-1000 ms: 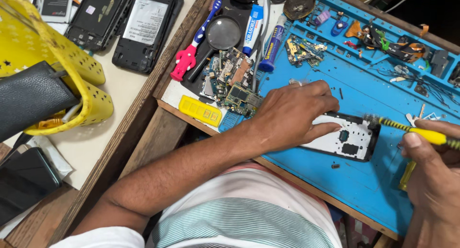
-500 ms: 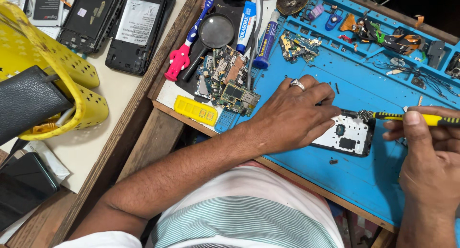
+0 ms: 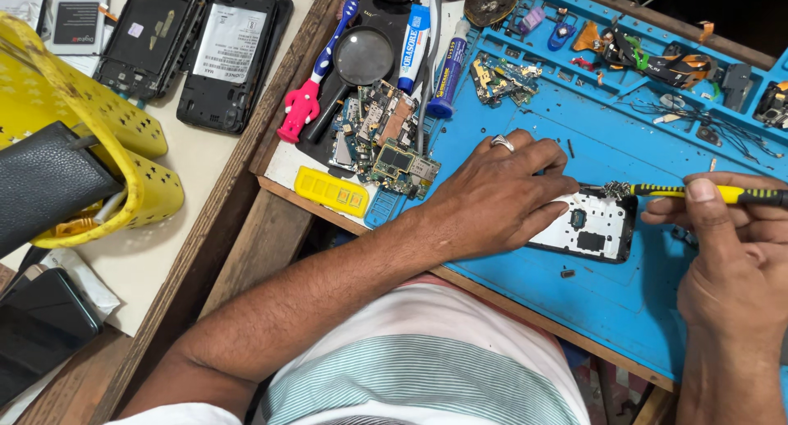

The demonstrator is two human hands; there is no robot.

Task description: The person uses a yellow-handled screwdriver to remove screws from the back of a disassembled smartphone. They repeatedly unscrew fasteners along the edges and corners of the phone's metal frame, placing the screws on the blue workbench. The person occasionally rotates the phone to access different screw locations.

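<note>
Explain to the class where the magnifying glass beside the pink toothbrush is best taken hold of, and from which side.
Grip the magnifying glass by its black handle, which slants down-left from the round lens toward the pink toothbrush. Come from above at the handle's lower end, closing across its narrow width. That likely keeps the fingers off the lens, and the glue tubes crowd the lens's right side.

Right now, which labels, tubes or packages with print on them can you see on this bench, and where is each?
White label: rectangular, on the battery of the opened black phone, upper left.
Small box: grey and white, flat, far upper left beside the phones.
Blue and white tube: top centre, right of the magnifying glass.
Blue tube: slim, yellow print, beside the first tube.
Yellow tag: oblong, on the mat's near edge.
</note>
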